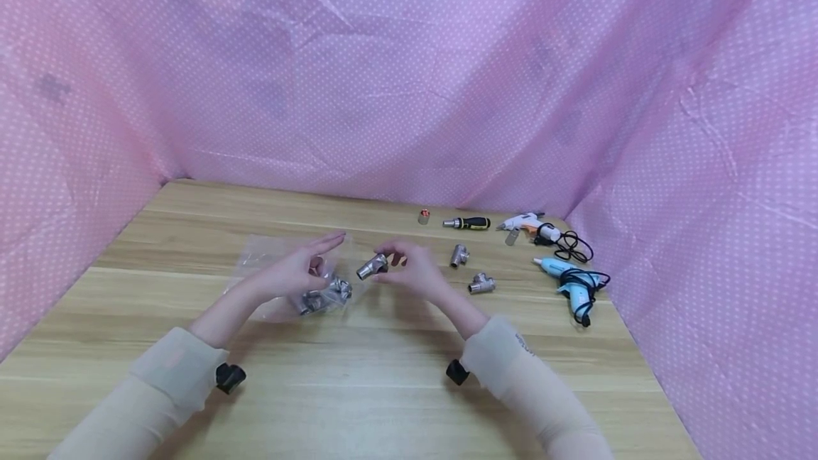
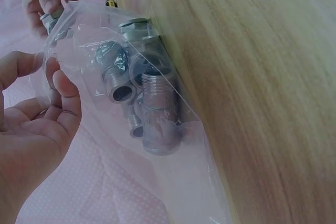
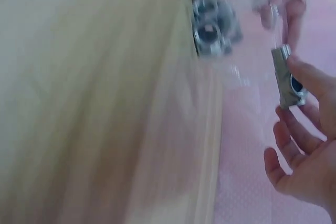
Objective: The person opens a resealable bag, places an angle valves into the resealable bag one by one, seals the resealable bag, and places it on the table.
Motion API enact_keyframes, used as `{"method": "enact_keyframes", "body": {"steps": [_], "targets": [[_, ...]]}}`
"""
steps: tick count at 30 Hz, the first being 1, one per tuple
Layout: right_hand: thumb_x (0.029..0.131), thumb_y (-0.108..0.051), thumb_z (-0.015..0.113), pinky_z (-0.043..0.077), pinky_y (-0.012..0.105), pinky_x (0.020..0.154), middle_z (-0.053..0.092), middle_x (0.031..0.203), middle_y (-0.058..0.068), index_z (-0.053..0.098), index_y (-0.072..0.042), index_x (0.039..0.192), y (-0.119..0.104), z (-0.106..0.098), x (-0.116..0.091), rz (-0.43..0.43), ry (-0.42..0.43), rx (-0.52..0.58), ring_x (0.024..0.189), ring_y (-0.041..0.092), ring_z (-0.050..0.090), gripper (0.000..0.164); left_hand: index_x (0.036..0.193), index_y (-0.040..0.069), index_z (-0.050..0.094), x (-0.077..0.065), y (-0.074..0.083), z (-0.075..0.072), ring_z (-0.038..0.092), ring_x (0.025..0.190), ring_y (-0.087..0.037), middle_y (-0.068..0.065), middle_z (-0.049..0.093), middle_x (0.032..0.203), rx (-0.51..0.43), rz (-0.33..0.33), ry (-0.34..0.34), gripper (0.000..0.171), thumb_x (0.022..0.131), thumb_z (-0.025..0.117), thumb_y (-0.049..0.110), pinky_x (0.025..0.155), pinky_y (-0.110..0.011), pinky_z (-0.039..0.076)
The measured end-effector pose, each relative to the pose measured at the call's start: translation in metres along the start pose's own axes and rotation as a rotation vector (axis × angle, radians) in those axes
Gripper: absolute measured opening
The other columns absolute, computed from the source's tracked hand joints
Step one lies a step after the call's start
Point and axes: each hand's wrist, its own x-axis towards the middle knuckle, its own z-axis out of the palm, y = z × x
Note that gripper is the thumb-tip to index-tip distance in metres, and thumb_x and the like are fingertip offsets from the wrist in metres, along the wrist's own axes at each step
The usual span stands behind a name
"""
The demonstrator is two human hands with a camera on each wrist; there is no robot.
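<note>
My left hand [image 1: 287,275] holds the rim of a clear plastic bag [image 2: 184,182], its fingers curled at the mouth in the left wrist view. Several shiny metal pipe fittings [image 2: 160,111] with threaded ends lie inside the bag. Between thumb and fingertips, my right hand [image 1: 414,272] pinches a metal tee pipe fitting [image 1: 371,267] just right of the bag's mouth. In the right wrist view this fitting [image 3: 286,80] shows a round side opening. Two similar tee fittings, one [image 1: 459,255] farther back and one [image 1: 482,283] nearer, lie on the table right of that hand.
Along the back of the wooden table [image 1: 332,389] are a small metal cylinder with a red top [image 1: 424,216] and a black-and-yellow screwdriver [image 1: 468,223]. A white glue gun [image 1: 524,221] and a blue glue gun [image 1: 575,286], both with black cords, lie at the right. Pink dotted cloth [image 1: 409,77] hangs around the table.
</note>
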Motion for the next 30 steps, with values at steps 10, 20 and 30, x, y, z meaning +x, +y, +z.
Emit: {"method": "enact_keyframes", "body": {"steps": [10,20,30], "targets": [[0.068,-0.022,0.084,0.045,0.019,0.061,0.067,0.098,0.000,0.067,-0.009,0.109,-0.020,0.040,0.002,0.085,0.081,0.045,0.075,0.018,0.057,0.046,0.151,0.009,0.022,-0.001,0.000,0.000,0.048,0.065,-0.012,-0.015,0.025,0.152,-0.021,0.001,0.000,0.091,0.073,0.068,-0.002,0.052,-0.021,0.045],[0.070,-0.022,0.082,0.045,0.015,0.062,0.068,0.108,0.000,0.064,-0.013,0.116,-0.026,0.057,0.014,0.044,0.034,-0.003,0.073,0.012,0.056,0.050,0.151,0.014,0.021,-0.002,0.003,0.001,0.049,0.068,-0.013,-0.014,0.022,0.153,-0.007,-0.016,-0.018,0.091,0.074,0.066,-0.002,0.055,-0.023,0.047],[0.073,-0.029,0.080,0.045,0.014,0.058,0.067,0.109,0.000,0.063,-0.013,0.118,-0.023,0.069,0.021,0.029,0.070,-0.038,0.065,0.005,0.053,0.050,0.151,0.013,0.020,-0.002,0.001,0.000,0.048,0.068,-0.012,-0.017,0.021,0.153,-0.020,-0.006,0.004,0.089,0.077,0.067,-0.001,0.054,-0.022,0.047]]}}
